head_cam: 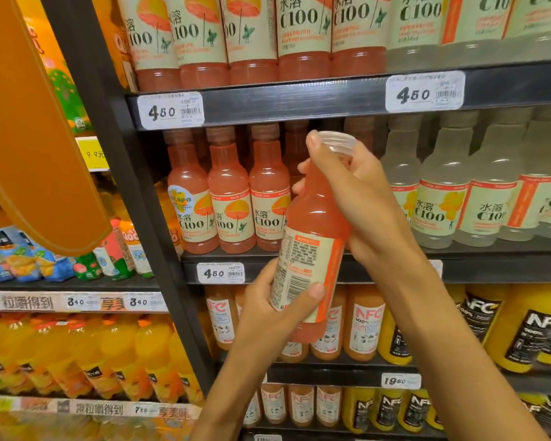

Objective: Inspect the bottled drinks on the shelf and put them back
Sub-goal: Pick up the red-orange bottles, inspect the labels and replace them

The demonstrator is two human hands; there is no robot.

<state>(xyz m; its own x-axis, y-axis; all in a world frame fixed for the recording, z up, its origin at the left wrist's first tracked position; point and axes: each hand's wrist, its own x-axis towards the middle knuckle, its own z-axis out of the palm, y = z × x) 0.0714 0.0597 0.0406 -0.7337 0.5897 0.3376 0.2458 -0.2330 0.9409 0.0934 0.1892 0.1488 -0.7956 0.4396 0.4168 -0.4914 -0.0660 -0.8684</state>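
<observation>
Dark grey metal shelving (287, 101) fills the view, its tiers stacked one above another, with a thick dark upright post (115, 128) dividing it from a neighbouring bay at left. White paper price tags (171, 110) sit on the shelf edges. A curved orange cardboard sign (29, 128) hangs in the upper left. Lighting is bright and even.

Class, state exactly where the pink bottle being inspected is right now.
In the head view's centre, the pink bottle is held off the shelf: right hand grips its neck, left hand its base, before the matching middle-shelf row.
</observation>
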